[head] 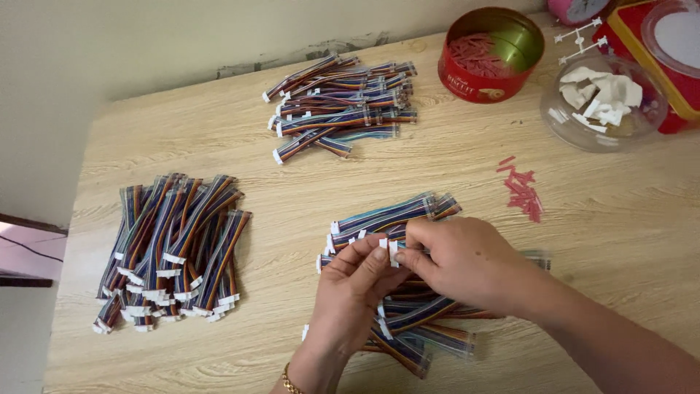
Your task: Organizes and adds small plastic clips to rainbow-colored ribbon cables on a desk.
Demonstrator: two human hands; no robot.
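Wooden table [306,182] carries three heaps of rainbow ribbon cables, a round red tin [490,55] far right, one clear bowl [601,102]; left hand [350,292] and right hand [459,263] pinch a white connector [394,250] over the near heap [408,321].

pink round object [580,9]: cut by top edge, kind unclear | red-and-yellow box [667,51]: runs off right edge | right hand [467,263]: forearm leaves frame at lower right, covers middle of near cable pile [408,321] | left hand [350,292]: wrist cut at bottom edge | white connector [394,250] pinched between fingertips: mostly hidden, too small to detail
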